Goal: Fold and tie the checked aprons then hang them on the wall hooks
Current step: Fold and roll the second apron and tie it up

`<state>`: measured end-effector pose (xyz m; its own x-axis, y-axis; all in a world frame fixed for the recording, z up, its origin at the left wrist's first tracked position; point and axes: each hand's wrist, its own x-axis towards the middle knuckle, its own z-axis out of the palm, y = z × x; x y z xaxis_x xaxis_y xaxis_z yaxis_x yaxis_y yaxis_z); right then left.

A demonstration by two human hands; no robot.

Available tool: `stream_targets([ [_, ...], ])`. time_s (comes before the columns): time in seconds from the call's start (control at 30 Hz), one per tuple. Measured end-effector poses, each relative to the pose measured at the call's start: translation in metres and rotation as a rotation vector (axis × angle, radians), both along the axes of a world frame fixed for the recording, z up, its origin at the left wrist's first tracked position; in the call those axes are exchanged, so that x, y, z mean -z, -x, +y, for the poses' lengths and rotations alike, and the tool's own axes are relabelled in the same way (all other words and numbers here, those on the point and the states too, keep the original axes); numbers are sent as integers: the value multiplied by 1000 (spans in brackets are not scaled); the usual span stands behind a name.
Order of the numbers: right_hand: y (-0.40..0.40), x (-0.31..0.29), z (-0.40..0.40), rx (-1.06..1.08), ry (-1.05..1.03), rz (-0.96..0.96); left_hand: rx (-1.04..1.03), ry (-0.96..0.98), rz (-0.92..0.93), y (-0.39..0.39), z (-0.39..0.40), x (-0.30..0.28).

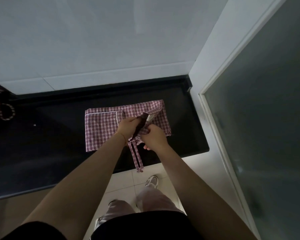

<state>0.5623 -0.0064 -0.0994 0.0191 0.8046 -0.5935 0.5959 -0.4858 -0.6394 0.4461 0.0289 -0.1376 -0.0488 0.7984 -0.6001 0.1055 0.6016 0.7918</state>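
Apron (100,129) lies folded flat on counter (42,153), mid-right, long axis running left-right; two straps (137,158) trail toward me over the near edge. My left hand (126,127) pinches a bunched dark fold at its centre. My right hand (153,136) is curled round cloth just beside it. I'd keep the bunch tight and wrap straps evenly before knotting.

views: one, head-worn wide-angle | position: above the person's forearms, standing at a black counter (189,135) | facing: forward and steeply down | range: close over the counter, wall (93,40) beyond, floor tiles (125,184) and shoes below | edges: glass door (267,118) at right | shared coverage: none, single view
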Motion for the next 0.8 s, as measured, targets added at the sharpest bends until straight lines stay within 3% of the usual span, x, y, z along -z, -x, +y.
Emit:
stream_targets([
  [0.07,-3,-1,-2,-52,-78,-32,78,-19,28,1,-1,-1],
  [0.17,8,-2,-9,-264,-143,-232,176,-31,108,-1,0,0],
  [0.27,13,5,-13,-242,-143,-308,239,-78,206,-4,3,-5],
  [0.43,-15,17,-2,354,39,48,452,-259,520,-3,0,-7],
  [0.57,-18,22,-2,779,40,335,533,-387,621,-15,-9,-3],
  [0.67,-13,20,-8,1173,287,623,571,-462,655,-19,-16,0],
  [0.73,-12,22,-10,1238,377,704,583,-512,669,-19,-20,4],
  [0.8,-10,25,-12,1173,379,698,578,-559,694,-17,-23,8],
])
